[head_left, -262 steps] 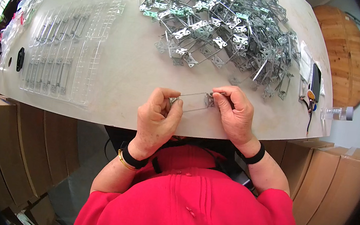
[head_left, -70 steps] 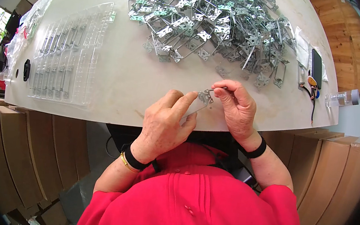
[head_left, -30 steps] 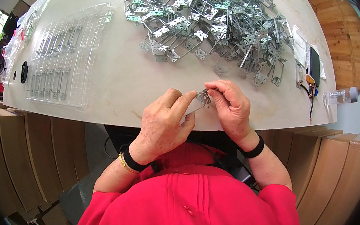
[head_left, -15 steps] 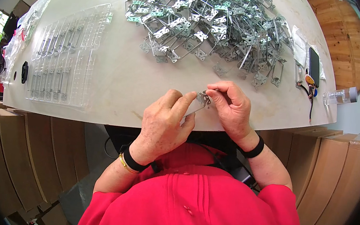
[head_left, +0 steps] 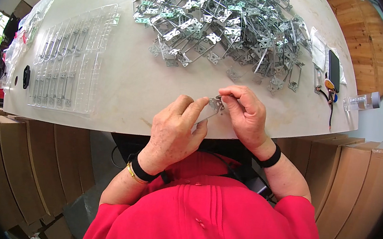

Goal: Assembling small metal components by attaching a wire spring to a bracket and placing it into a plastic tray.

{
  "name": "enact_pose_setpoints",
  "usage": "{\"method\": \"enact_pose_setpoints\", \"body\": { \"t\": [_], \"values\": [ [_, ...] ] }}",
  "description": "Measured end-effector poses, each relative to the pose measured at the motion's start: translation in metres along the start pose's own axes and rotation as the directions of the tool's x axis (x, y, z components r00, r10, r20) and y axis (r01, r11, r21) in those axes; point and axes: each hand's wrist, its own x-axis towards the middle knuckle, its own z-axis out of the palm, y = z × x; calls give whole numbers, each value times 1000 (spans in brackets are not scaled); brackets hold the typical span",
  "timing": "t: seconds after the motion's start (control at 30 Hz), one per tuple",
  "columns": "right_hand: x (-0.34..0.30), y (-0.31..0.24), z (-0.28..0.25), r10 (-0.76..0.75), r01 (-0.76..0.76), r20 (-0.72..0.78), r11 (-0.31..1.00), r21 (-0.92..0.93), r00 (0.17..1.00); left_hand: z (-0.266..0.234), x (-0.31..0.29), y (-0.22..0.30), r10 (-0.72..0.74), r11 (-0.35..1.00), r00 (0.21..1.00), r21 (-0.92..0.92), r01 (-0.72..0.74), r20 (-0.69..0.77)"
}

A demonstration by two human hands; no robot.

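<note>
one held metal bracket (head_left: 217, 104), one heap (head_left: 226, 24), two wristbands (head_left: 271, 157), one phone (head_left: 334, 68), one bottle (head_left: 364, 101)

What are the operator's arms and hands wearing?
Both the left hand and the right hand are ungloved. Left wrist: black wristband plus a gold-coloured bracelet. Right wrist: a similar black band. Short, pinkish-red sleeves leave both forearms uncovered.

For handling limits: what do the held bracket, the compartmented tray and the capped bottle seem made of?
Held bracket: silvery metal, probably steel, by its grey sheen. Compartmented tray: glossy, clear, likely plastic, by its transparent ridges. Capped bottle: smooth, clear plastic or glass; transparency alone can't settle it.
</note>
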Motion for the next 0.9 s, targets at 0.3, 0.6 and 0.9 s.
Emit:
{"method": "enact_pose_setpoints", "body": {
  "t": [0.3,0.6,0.9],
  "values": [
    [0,2,0,-68,67,-49,997,-24,996,1,0,4,-69,998,998,8,70,-8],
    [-1,-1,0,-3,3,-20,1000,17,1000,-2,-1,0,-140,990,989,19,141,-46],
    [-1,1,1,-3,2,23,999,42,1000,-3,-1,2,-141,989,989,29,143,-42]
  ]
}}
